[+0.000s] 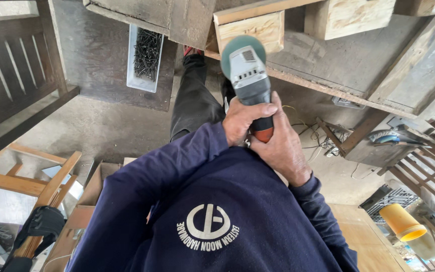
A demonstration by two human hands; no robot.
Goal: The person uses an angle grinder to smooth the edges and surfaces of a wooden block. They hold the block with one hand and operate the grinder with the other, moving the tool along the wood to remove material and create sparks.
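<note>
Left hand (242, 121) clenched round the dark body of an angle grinder (248, 75), thumb laid across the top toward the right. Right hand (280, 146) also gripping it, wrapped low on the grip next to the orange-red end, touching the left hand's fingers. Grinder is up in front of the chest, centre of view, teal-green disc end pointing away from the body toward the wooden frame (328, 75); disc looks just short of a pale wood block (250, 27), contact cannot be told. Both arms in navy sleeves, navy sweatshirt (212, 216) with a white round emblem on the chest. Dark trouser leg (195, 95) visible past the hands, over the concrete floor (101, 131). White tray of dark screws (145, 55) lies on a dark board upper left, well apart from the hands. Cardboard box (84, 201) at lower left beside a wooden stool frame (36, 176). Tangle of cables (318, 138) on the floor right of the hands. Yellow tube (401, 221) at lower right near a wooden worktop (368, 236). A blue-grey power tool (391, 136) rests on a board at right.
</note>
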